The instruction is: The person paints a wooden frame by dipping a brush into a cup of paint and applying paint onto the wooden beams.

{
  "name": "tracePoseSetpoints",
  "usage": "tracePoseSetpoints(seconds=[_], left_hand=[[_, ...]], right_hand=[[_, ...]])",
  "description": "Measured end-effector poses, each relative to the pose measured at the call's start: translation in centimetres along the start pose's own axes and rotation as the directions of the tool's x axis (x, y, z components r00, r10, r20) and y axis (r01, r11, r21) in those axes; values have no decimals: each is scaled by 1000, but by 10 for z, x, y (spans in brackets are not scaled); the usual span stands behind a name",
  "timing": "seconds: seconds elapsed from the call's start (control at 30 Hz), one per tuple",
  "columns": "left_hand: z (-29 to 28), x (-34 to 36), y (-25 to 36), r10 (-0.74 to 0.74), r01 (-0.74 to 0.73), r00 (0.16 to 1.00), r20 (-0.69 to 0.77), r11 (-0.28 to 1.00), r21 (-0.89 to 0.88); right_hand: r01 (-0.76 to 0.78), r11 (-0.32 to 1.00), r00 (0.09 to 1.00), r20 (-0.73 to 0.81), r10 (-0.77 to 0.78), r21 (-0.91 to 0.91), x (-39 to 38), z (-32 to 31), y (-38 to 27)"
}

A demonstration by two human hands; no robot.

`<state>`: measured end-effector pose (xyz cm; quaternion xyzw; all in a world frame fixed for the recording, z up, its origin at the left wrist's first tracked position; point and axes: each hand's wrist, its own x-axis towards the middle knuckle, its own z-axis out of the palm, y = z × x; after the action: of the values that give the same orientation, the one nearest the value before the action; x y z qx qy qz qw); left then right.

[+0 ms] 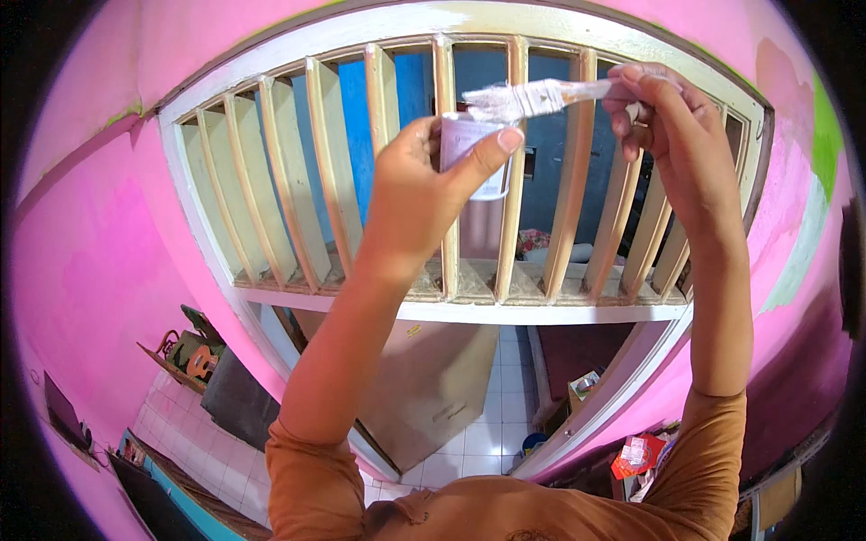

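My left hand (428,185) grips a small white can (469,162) upright, thumb across its front. In my right hand (663,117) is a paintbrush (582,90), held level by its handle; its bristles (496,103) are coated in white paint and lie at the can's mouth. Whether they touch the rim is hard to tell. Both hands are raised before a wooden vent grille (320,180) with upright cream slats and a white frame (577,313).
Pink walls (81,243) surround the grille. Below it are a doorway with a beige door (424,388) and white floor tiles (483,437). A chair (158,352), a dark sofa (234,401) and a wall screen (63,410) stand lower left; red packages (636,455) lie lower right.
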<state>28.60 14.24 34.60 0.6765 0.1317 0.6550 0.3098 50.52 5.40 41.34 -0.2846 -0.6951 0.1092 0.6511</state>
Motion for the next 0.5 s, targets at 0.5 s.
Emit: tracePoseSetpoints(seconds=[0.5], left_hand=[[-14,38,22,-63,62,998,9,996,66]], right_hand=[[146,989,985,-94,-145,1,51,10,-4]])
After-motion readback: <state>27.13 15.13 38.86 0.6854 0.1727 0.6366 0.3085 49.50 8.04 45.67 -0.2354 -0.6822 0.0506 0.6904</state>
